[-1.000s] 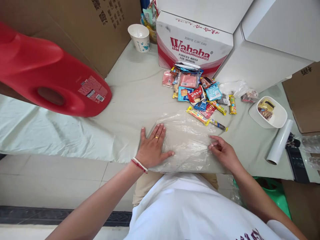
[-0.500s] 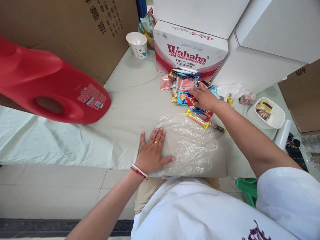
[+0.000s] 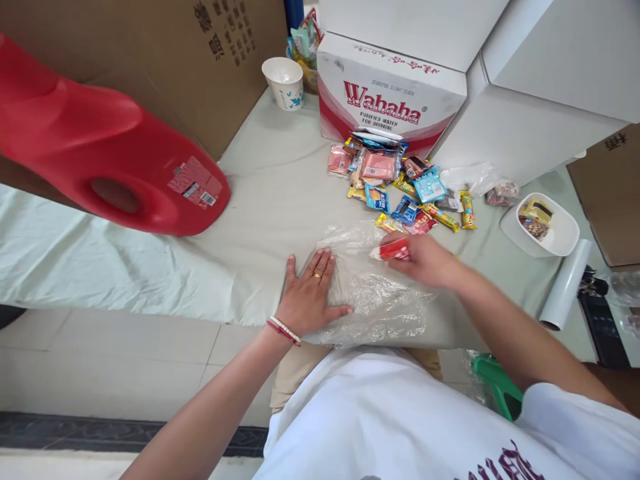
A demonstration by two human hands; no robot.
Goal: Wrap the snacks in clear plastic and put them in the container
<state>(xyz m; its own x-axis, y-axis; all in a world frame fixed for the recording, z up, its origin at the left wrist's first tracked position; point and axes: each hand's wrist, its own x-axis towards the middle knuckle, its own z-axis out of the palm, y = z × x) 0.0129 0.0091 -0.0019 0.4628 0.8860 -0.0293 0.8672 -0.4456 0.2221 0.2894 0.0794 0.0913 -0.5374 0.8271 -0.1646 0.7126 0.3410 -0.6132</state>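
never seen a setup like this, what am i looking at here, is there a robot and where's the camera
There's no robot: these are a person's own bare hands, seen from a camera worn on their head, looking forward and down.

On the cloth-covered table, the left hand lies spread at the left edge of some clear plastic. The right hand holds a red-and-white packet over that plastic.

Beyond are loose wrapped snacks in front of a Wahaha water box. A paper cup and big red jug are to the left; a white tub and a roll are to the right.
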